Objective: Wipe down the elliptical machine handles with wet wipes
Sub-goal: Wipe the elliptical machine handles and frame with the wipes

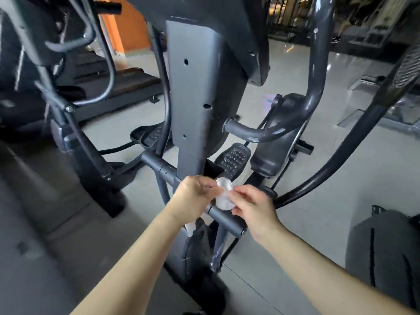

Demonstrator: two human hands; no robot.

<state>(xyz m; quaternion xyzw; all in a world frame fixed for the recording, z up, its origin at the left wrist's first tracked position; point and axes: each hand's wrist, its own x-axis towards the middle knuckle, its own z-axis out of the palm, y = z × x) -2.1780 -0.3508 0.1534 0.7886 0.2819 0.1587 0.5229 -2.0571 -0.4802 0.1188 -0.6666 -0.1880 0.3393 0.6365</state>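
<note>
A small white wet wipe is bunched between both hands, low in front of the elliptical's grey centre column. My left hand pinches its left edge and my right hand pinches its right edge. A strip of white hangs below my left wrist. Under the wipe runs a dark horizontal bar. The curved fixed handle sticks out of the column's right side, and a long swing handle arcs past on the right.
A foot pedal lies behind the hands. Another machine stands close on the left, with a treadmill behind it. A dark grey housing sits at the lower right. The floor is pale glossy tile.
</note>
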